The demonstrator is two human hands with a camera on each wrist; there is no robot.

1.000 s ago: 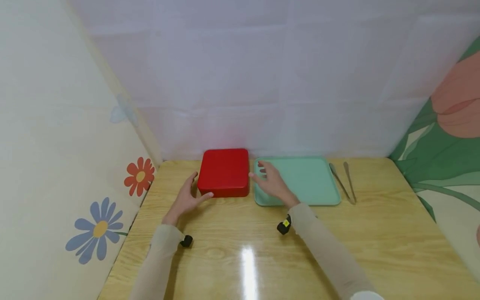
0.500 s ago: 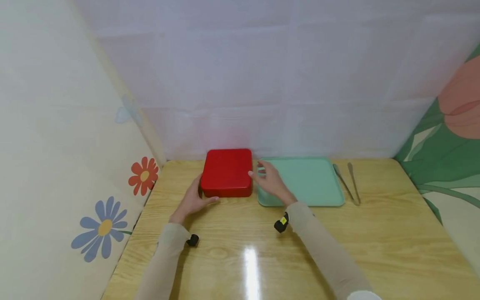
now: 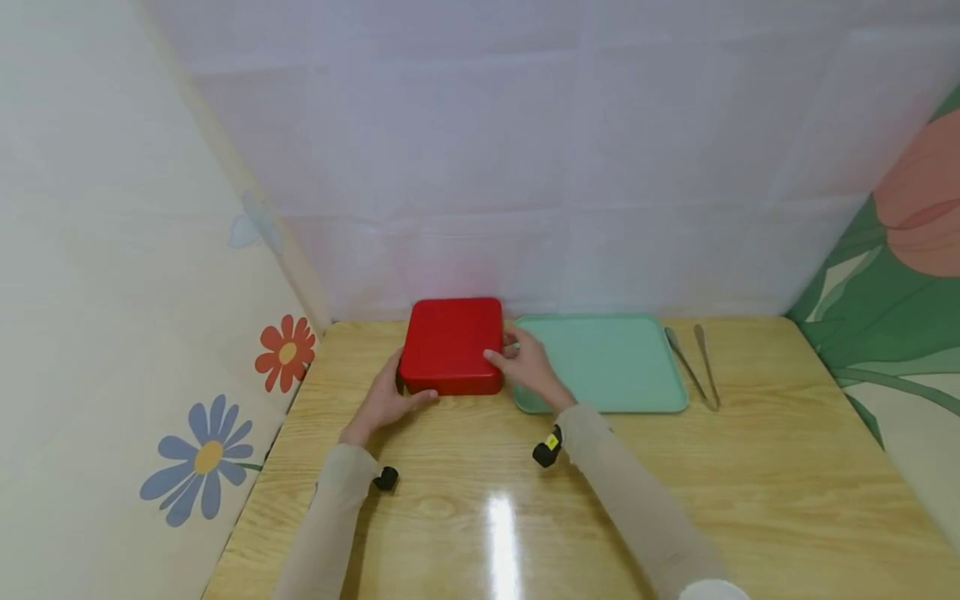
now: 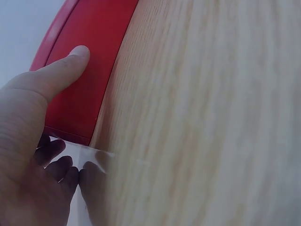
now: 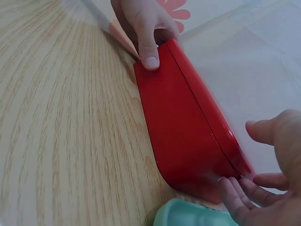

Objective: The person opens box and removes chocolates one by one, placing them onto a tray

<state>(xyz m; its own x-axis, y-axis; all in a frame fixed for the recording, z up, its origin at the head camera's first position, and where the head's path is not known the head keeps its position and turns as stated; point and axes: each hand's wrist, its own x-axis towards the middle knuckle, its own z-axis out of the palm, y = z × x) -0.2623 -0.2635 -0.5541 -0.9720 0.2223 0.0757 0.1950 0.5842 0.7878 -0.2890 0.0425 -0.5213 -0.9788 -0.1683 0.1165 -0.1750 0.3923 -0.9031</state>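
A red lidded box point(image 3: 453, 342) sits near the back of the wooden table, with a thin seam below the lid's edge. My left hand point(image 3: 384, 404) holds its front left corner. In the left wrist view the thumb point(image 4: 66, 70) lies on the red front face, while the other fingers bend round the left side. At the opposite side, my right hand point(image 3: 525, 362) has its fingertips right at the seam, as the right wrist view shows. The right thumb point(image 5: 263, 132) is raised above the lid, apart from it.
To the right of the box lies a mint green tray point(image 3: 607, 367), its left edge partly under my right hand in the head view. Metal tongs point(image 3: 697, 375) lie spread beside the tray. A white cloth wall point(image 3: 525, 167) rises behind the table.
My left hand has come in onto the box's left corner. My right hand has moved left from over the tray to the box's right side. The box stays on the table, lid on.
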